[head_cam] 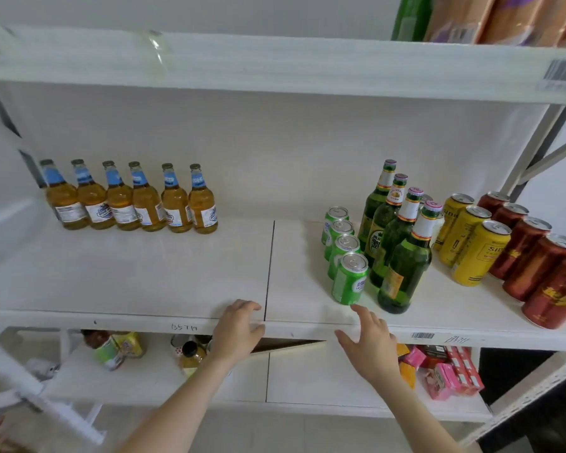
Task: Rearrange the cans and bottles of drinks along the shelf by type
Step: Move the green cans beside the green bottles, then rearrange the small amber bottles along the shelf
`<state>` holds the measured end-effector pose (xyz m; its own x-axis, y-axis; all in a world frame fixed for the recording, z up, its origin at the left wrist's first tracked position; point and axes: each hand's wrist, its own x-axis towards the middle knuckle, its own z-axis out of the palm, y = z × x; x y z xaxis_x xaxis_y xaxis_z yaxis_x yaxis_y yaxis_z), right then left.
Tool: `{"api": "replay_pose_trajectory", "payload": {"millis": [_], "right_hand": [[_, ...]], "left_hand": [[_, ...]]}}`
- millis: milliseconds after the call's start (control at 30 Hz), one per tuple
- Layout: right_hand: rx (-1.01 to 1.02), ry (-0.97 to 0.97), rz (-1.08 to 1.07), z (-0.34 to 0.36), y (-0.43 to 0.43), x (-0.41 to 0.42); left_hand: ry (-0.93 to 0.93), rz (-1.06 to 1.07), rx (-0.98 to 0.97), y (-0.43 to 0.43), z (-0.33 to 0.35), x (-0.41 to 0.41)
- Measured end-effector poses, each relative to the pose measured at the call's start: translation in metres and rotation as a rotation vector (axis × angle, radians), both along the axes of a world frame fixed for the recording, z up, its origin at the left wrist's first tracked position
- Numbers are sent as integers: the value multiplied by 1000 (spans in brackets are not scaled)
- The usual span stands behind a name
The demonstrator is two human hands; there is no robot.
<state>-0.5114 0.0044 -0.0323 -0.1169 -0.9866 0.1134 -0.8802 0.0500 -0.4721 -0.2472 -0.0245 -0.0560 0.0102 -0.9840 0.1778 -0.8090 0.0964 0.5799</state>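
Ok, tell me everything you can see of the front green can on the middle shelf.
The front green can is a short drink can, metal by its look, with a silver top and closed pull tab, and a green body with a white label patch. It stands upright at the front of a row of four green cans, close beside a green bottle. The right hand reaches toward it, fingers open, not touching.

A white metal shelving rack fills the view against a pale wall. Grey diagonal braces cross at the far right. Below, beige floor tiles show under soft, even light.
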Motion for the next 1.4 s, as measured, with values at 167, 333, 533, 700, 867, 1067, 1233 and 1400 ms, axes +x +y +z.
{"api": "replay_pose_trajectory", "payload": {"millis": [167, 333, 533, 700, 867, 1067, 1233, 1400], "right_hand": [[-70, 214, 78, -2, 19, 40], [-95, 320, 103, -5, 26, 93], [-108, 335, 68, -3, 26, 174], [-114, 322, 11, 7, 12, 237], [-109, 351, 13, 18, -6, 283], [-39, 410, 88, 34, -34, 311], [-17, 423, 107, 42, -70, 325], [-4, 433, 115, 43, -124, 334]], "left_hand": [[-272, -26, -83, 32, -3, 41], [-552, -25, -58, 44, 5, 97], [-651, -51, 6, 39, 22, 175], [-687, -80, 15, 23, 38, 235], [-709, -85, 10, 4, 49, 275], [-705, -98, 1, -27, 56, 292], [-694, -110, -13, -64, 59, 293], [-670, -91, -31, -118, 60, 297]]}}
